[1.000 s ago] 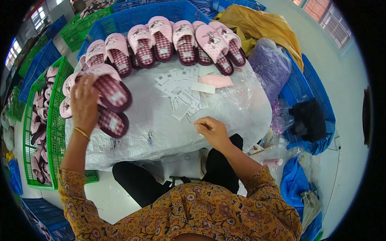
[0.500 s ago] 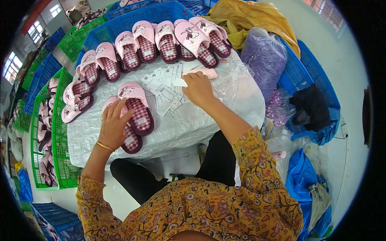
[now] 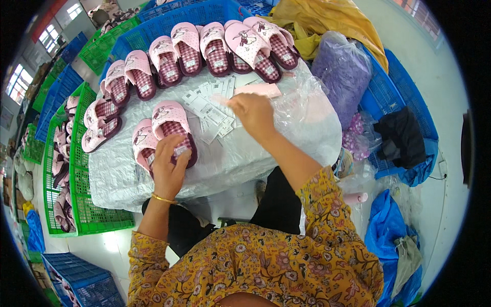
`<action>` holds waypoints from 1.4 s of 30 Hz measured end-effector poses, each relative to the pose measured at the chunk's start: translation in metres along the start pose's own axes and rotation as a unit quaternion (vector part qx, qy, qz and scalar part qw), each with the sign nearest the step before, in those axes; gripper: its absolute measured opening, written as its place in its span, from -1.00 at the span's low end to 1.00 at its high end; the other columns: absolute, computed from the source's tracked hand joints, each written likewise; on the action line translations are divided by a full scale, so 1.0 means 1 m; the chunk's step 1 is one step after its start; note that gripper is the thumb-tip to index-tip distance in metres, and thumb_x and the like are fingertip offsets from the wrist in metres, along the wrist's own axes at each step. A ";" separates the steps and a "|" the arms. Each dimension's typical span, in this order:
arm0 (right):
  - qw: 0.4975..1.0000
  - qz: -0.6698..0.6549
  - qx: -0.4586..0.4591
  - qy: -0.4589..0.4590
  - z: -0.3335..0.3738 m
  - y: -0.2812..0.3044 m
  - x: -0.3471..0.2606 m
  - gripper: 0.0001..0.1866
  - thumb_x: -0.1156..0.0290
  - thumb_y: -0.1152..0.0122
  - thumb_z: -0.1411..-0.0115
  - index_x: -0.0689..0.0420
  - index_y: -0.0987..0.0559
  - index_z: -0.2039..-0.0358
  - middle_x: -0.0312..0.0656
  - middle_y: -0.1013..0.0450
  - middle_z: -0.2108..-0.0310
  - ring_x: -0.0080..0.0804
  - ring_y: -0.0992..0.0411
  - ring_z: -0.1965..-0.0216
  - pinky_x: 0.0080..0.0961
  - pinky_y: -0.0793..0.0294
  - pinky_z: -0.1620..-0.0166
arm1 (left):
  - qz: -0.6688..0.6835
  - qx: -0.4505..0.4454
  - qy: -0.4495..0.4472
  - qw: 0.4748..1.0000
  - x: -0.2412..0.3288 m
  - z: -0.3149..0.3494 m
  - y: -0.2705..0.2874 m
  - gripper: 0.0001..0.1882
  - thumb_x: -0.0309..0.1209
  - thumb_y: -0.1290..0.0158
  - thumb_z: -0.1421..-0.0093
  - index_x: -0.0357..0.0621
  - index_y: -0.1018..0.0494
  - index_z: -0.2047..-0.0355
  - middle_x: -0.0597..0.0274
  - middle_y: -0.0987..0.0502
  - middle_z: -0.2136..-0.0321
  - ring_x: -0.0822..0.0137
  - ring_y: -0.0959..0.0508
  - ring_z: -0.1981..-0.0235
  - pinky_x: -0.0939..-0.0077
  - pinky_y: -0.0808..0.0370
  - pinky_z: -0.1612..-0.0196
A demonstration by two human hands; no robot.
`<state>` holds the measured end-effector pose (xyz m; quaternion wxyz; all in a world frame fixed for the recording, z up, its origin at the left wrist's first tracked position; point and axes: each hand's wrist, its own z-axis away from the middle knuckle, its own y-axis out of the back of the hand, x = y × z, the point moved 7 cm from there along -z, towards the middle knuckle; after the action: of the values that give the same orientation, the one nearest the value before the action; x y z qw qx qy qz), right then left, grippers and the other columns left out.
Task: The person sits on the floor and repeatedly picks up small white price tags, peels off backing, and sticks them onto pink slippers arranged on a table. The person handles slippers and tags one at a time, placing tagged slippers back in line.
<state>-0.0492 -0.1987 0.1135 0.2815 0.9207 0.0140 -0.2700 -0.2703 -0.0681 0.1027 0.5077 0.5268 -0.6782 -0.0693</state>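
Observation:
A pair of pink slippers lies in front of me, the right slipper (image 3: 170, 113) and the left slipper (image 3: 145, 136), both with plum checked insoles. Over their heel ends is my left hand (image 3: 170, 166), its fingers apart and none wrapped round anything. My right hand (image 3: 251, 113) pinches a small pale slip of paper (image 3: 220, 99), blurred by motion. Below that hand, printed paper labels (image 3: 207, 110) lie loosely fanned out on the table. A flat pink strip (image 3: 259, 90) rests just beyond my right knuckles.
More pink slippers (image 3: 216, 48) curve along the far and left edge of the plastic-covered table (image 3: 286, 138). A green crate (image 3: 84, 169) of slippers stands left, a blue crate (image 3: 123, 43) behind. At right are a bag of purple material (image 3: 341, 66) and a black cloth (image 3: 401, 135).
My left hand has slid right and nearer, off the left slipper's upper toward the heels. The right hand, closed on the slip, has lifted and turned slightly. The left slipper now lies farther back.

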 end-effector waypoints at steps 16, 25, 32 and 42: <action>0.996 0.005 0.024 -0.085 0.106 0.060 0.000 -0.86 0.47 -0.25 -0.06 0.09 -0.60 0.32 -0.21 -0.50 0.32 -0.17 -0.44 0.25 -0.29 -0.44 0.18 | 0.468 -0.010 0.292 0.834 -0.015 -0.061 -0.099 -0.75 -0.33 -0.07 -0.29 -0.18 -0.50 0.09 0.43 -0.53 0.39 0.57 -0.48 0.36 0.68 -0.39 0.28; 0.972 0.180 -0.150 0.038 0.077 0.007 0.031 -0.87 0.42 -0.15 0.00 0.06 -0.60 0.40 -0.20 -0.47 0.38 -0.24 -0.44 0.25 -0.30 -0.43 0.18 | 0.459 -0.182 0.258 0.830 0.026 -0.147 -0.192 -0.81 -0.25 -0.07 -0.26 -0.09 -0.46 0.29 0.38 -0.50 0.42 0.52 -0.49 0.47 0.62 -0.44 0.40; 0.976 0.177 -0.123 -0.001 0.080 -0.005 0.051 -0.85 0.37 -0.21 -0.01 0.10 -0.58 0.38 -0.24 -0.45 0.36 -0.23 -0.43 0.26 -0.32 -0.42 0.20 | 0.394 -0.387 0.290 0.782 0.065 -0.135 -0.276 -0.80 -0.31 -0.02 -0.30 -0.15 -0.41 0.17 0.21 -0.55 0.31 0.35 -0.57 0.33 0.41 -0.53 0.25; 0.970 -0.140 -0.145 0.139 0.132 0.019 -0.081 -0.88 0.39 -0.17 -0.06 0.07 -0.46 0.37 -0.21 -0.39 0.39 -0.22 -0.42 0.31 -0.29 -0.40 0.26 | 0.367 -0.397 0.284 0.791 0.055 -0.120 -0.298 -0.71 -0.34 0.04 -0.32 -0.24 -0.41 0.04 0.16 -0.54 0.18 0.30 -0.57 0.18 0.33 -0.55 0.06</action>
<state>-0.1797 -0.2738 0.0721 0.3666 0.8875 0.2205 -0.1714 0.0172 -0.1877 0.0060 0.8293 -0.0144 -0.5586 0.0118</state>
